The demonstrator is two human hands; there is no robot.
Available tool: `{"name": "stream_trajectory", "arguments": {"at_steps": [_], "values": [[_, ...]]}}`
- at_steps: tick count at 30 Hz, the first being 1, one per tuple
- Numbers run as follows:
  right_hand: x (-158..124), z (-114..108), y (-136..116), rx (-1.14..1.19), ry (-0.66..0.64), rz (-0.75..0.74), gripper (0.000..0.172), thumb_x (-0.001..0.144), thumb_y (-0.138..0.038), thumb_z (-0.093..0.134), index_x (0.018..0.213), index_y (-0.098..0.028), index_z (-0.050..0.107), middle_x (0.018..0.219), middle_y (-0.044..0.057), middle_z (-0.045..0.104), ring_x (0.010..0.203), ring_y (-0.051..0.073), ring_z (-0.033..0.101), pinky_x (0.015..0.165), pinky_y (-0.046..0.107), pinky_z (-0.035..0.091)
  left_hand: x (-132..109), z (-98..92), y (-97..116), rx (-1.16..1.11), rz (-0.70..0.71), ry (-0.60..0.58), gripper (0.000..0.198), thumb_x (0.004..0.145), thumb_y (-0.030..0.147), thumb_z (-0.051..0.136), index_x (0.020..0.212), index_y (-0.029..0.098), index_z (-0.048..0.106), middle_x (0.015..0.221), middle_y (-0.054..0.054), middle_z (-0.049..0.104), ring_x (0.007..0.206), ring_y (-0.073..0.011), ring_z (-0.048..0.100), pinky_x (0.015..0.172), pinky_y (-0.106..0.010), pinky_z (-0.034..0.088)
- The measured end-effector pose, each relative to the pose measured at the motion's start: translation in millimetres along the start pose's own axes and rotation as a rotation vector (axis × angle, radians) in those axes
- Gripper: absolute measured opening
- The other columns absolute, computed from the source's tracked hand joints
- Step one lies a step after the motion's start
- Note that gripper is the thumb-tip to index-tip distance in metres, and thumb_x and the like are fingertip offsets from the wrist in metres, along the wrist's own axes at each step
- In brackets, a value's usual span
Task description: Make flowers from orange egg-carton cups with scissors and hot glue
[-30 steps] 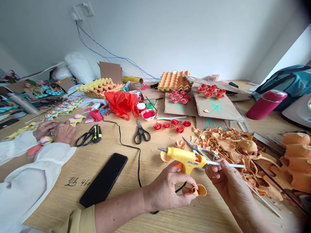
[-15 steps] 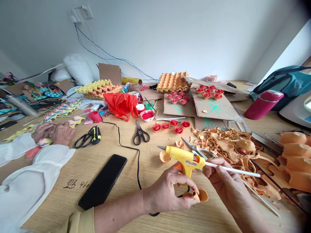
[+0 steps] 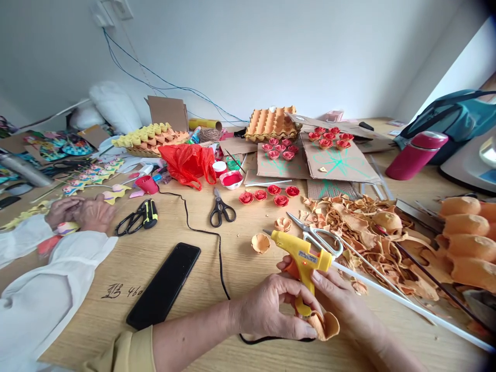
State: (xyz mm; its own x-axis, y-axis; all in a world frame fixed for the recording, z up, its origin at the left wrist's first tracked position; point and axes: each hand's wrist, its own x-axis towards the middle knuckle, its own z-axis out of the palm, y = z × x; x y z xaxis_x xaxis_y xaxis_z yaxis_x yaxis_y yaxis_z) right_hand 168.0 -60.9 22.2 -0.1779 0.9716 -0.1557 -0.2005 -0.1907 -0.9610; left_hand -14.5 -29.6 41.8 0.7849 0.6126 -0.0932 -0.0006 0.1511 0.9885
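A yellow glue gun [image 3: 300, 250] with a small red light points to the left, and a long white glue stick [image 3: 411, 302] runs out behind it. My right hand [image 3: 344, 302] is closed round its handle from the right. Just below, my left hand [image 3: 271, 305] pinches a curled orange egg-carton petal piece [image 3: 329, 326] between thumb and fingers, close against the foot of the handle. An unpainted carton flower cup [image 3: 261, 243] and another carton flower [image 3: 282, 224] lie beyond the nozzle.
White-handled scissors [image 3: 321, 240] lie by a heap of carton scraps [image 3: 356, 227]. Red-painted flowers [image 3: 281, 200] stand farther back. A black phone [image 3: 165, 284], a cord [image 3: 220, 258] and black scissors [image 3: 222, 209] are leftward. A co-worker's hands [image 3: 83, 213] are at far left.
My right hand has moved from the glue stick to the gun's handle. The gun has shifted slightly right and down, with the petal piece lower too. The view has turned a little.
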Motion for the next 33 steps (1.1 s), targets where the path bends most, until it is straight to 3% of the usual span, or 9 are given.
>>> {"name": "stream_trajectory", "arguments": {"at_steps": [2,4,7,12,15,20,24,30,33], "values": [[2,-2,6,0.086,-0.001,-0.012,0.037,0.089,-0.057,0.065,0.109,-0.029,0.079,0.113,0.008,0.076,0.099,0.03,0.071,0.083,0.042,0.059,1,-2.3,1,0.005,0.05,-0.03,0.019,0.068,0.019,0.079,0.086,0.016,0.076,0.089,-0.004,0.069,0.085,-0.0147,0.066,0.089,-0.033,0.055],[5,-5,9,0.18,0.023,-0.052,0.038,0.089,-0.056,0.065,0.109,-0.027,0.078,0.113,0.009,0.076,0.1,0.03,0.071,0.085,0.044,0.059,2,-6.6,4,0.035,0.115,-0.036,0.016,0.071,0.02,0.079,0.086,0.016,0.075,0.105,-0.007,0.069,0.097,-0.0174,0.067,0.091,-0.033,0.055],[8,-13,0,0.269,0.1,-0.142,0.036,0.091,-0.054,0.063,0.111,-0.027,0.077,0.12,0.008,0.074,0.103,0.029,0.069,0.09,0.043,0.057,6,-17.2,8,0.114,0.162,0.056,0.015,0.074,0.021,0.079,0.086,0.017,0.073,0.122,-0.01,0.067,0.111,-0.0209,0.065,0.092,-0.03,0.055],[5,-18,-16,0.257,0.111,-0.231,0.038,0.099,-0.052,0.049,0.12,-0.03,0.07,0.121,0.008,0.069,0.082,0.022,0.066,0.077,0.038,0.056,14,-37.9,13,0.168,0.143,0.382,0.014,0.078,0.022,0.075,0.087,0.015,0.068,0.091,-0.005,0.072,0.084,-0.0142,0.068,0.079,-0.025,0.055],[3,-18,-12,0.165,0.089,-0.27,0.041,0.1,-0.053,0.043,0.116,-0.027,0.07,0.113,0.009,0.067,0.075,0.021,0.06,0.066,0.035,0.052,16,-46.4,13,0.187,0.207,0.497,0.015,0.08,0.023,0.074,0.089,0.015,0.066,0.088,-0.004,0.072,0.082,-0.0135,0.068,0.077,-0.023,0.055],[-2,-24,1,-0.039,0.065,-0.29,0.045,0.099,-0.057,0.039,0.116,-0.026,0.068,0.106,0.01,0.066,0.07,0.021,0.056,0.063,0.036,0.051,16,-55.1,9,0.324,0.321,0.615,0.011,0.083,0.018,0.069,0.094,0.016,0.067,0.09,-0.004,0.071,0.082,-0.0128,0.067,0.078,-0.023,0.056],[-9,-31,7,-0.249,0.051,-0.217,0.049,0.098,-0.06,0.037,0.114,-0.025,0.066,0.105,0.013,0.068,0.075,0.024,0.06,0.067,0.037,0.054,17,-59.1,5,0.465,0.382,0.688,0.014,0.083,0.013,0.068,0.097,0.017,0.069,0.093,-0.005,0.069,0.082,-0.0128,0.067,0.074,-0.022,0.057],[-14,-36,14,-0.374,0.101,-0.127,0.049,0.096,-0.061,0.043,0.112,-0.025,0.07,0.102,0.012,0.07,0.079,0.025,0.063,0.061,0.033,0.056,17,-59.1,5,0.57,0.443,0.729,0.016,0.082,0.01,0.067,0.097,0.017,0.069,0.094,-0.005,0.069,0.082,-0.0128,0.067,0.073,-0.021,0.058],[-14,-37,13,-0.406,0.111,-0.113,0.047,0.094,-0.063,0.045,0.107,-0.026,0.073,0.104,0.012,0.071,0.084,0.026,0.065,0.069,0.036,0.059,17,-58.1,5,0.578,0.439,0.727,0.018,0.082,0.009,0.067,0.098,0.017,0.069,0.095,-0.005,0.07,0.081,-0.0132,0.068,0.073,-0.022,0.058]]}}
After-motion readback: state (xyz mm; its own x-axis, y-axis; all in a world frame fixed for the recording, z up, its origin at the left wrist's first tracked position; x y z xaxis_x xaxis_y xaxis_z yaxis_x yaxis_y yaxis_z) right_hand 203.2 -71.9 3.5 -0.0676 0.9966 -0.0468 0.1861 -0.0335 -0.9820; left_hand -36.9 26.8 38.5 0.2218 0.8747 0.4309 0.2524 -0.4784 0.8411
